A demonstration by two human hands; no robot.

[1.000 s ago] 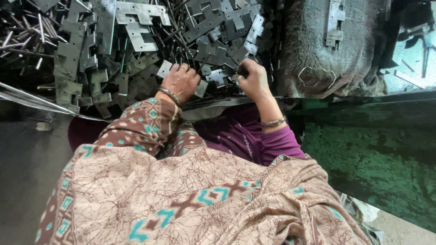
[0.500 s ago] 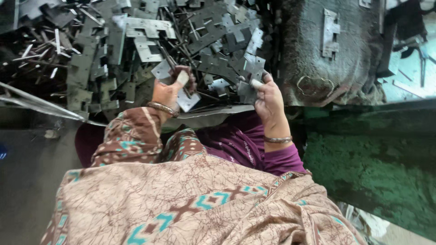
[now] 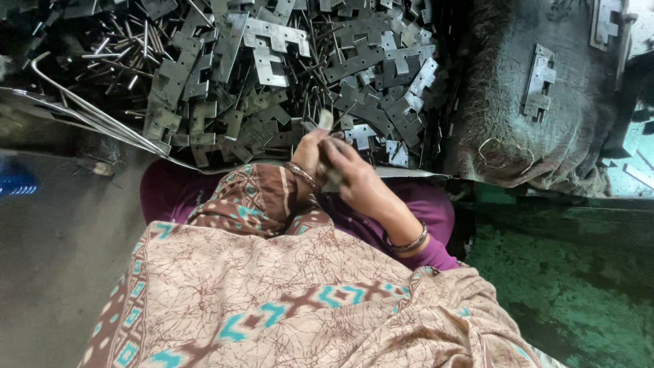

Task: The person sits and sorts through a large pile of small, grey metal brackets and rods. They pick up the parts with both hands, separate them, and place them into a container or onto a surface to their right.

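Both hands meet: left hand (image 3: 310,153) and right hand (image 3: 354,178) pinch, apparently, one small metal plate (image 3: 325,121) between fingertips.

1. Straight ahead is jammed: a heap of flat metal brackets (image 3: 272,75) and thin rods (image 3: 129,54) covers the whole surface, no bare gaps between pieces.
2. Long bent rod (image 3: 95,112) cuts diagonally across the left approach.
3. Right side is blocked by a lumpy burlap sack (image 3: 538,143) just beside the heap.
4. Open room: the grey floor (image 3: 61,259) at left, and the lap area where both hands (image 3: 334,163) sit close together.
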